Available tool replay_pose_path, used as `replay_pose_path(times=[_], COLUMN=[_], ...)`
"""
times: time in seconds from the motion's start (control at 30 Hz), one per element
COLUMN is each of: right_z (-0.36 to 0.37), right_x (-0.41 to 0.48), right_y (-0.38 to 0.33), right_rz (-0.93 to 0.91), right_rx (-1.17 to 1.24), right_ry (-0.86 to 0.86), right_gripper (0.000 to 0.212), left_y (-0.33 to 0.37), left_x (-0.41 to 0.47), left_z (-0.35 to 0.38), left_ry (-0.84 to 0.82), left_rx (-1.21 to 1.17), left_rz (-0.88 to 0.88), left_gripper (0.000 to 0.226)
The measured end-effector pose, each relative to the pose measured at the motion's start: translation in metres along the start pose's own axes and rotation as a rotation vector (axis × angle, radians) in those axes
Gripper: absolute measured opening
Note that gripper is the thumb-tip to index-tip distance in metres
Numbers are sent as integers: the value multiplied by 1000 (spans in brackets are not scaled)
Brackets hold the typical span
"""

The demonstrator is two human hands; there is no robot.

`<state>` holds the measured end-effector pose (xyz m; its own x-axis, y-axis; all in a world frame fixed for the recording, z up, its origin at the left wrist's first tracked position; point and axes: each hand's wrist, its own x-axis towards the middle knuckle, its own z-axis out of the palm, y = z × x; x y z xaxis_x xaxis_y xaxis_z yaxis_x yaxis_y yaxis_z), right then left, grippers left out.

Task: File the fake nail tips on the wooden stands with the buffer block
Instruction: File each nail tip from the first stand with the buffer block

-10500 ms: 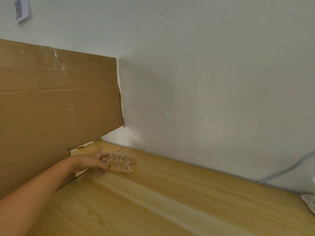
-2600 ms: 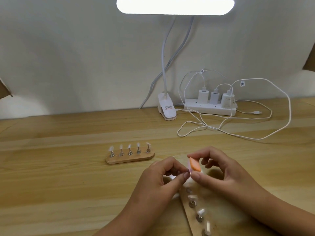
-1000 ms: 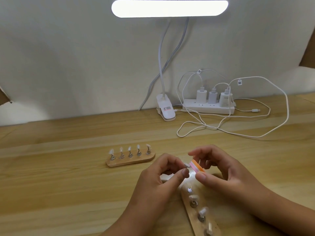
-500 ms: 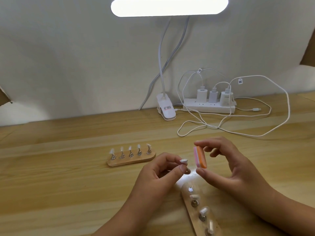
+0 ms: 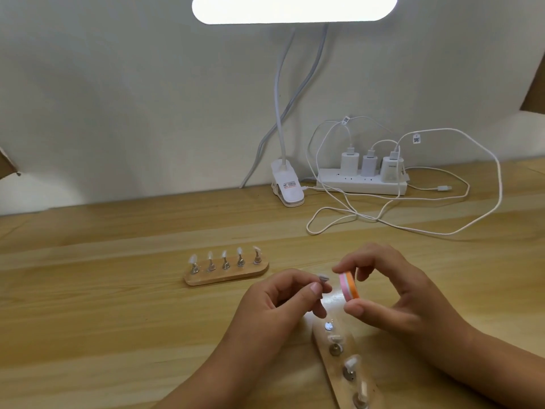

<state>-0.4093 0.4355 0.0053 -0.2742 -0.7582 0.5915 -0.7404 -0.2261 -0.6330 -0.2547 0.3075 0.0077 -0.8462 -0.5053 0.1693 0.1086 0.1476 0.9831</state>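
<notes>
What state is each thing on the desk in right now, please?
Lamp, lit.
Power strip, three chargers plugged in.
Far wooden stand, all five holders filled.
Near wooden stand, holder nearest the hands bare, others filled.
Nail tip, off its stand, pinched by the left hand.
Buffer block, gripped between the right hand thumb and fingers.

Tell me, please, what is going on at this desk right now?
A person is working on fake nails at a wooden desk. The left hand pinches one nail tip, and the right hand holds a pink and orange buffer block close beside it, though contact is unclear. Below the hands lies a wooden stand with its top holder bare. A second stand with five tips sits further left, untouched.
</notes>
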Motion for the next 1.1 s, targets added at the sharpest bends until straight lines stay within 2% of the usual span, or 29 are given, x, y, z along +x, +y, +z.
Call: replay_pose_path(times=[0.1, 0.33, 0.47, 0.6, 0.7, 0.83, 1.1], right_z=[1, 3, 5, 3, 5, 6, 5], right_x=[1, -1, -2, 0, -3, -2, -2], right_y=[1, 4, 2, 2, 2, 2, 4], right_rz=[-28, -46, -92, -48, -110, -8, -32], right_rx=[-18, -99, -168, -147, -190, -68, -77], right_ry=[6, -27, -65, -38, -78, 25, 9], right_gripper=[37, 52, 49, 48, 49, 47, 43], left_y=[0, 0, -1, -1, 0, 0, -1], left_x=[0, -1, -1, 0, -1, -1, 0], left_z=[0, -1, -1, -2, -1, 0, 0], left_ry=[-9, -47, -54, -42, -45, -38, -37], left_rx=[10, 50, 92, 121, 130, 103, 109], left_rz=[0, -1, -11, -6, -2, 2, 21], left_gripper=[15, 14, 16, 18, 17, 19, 17])
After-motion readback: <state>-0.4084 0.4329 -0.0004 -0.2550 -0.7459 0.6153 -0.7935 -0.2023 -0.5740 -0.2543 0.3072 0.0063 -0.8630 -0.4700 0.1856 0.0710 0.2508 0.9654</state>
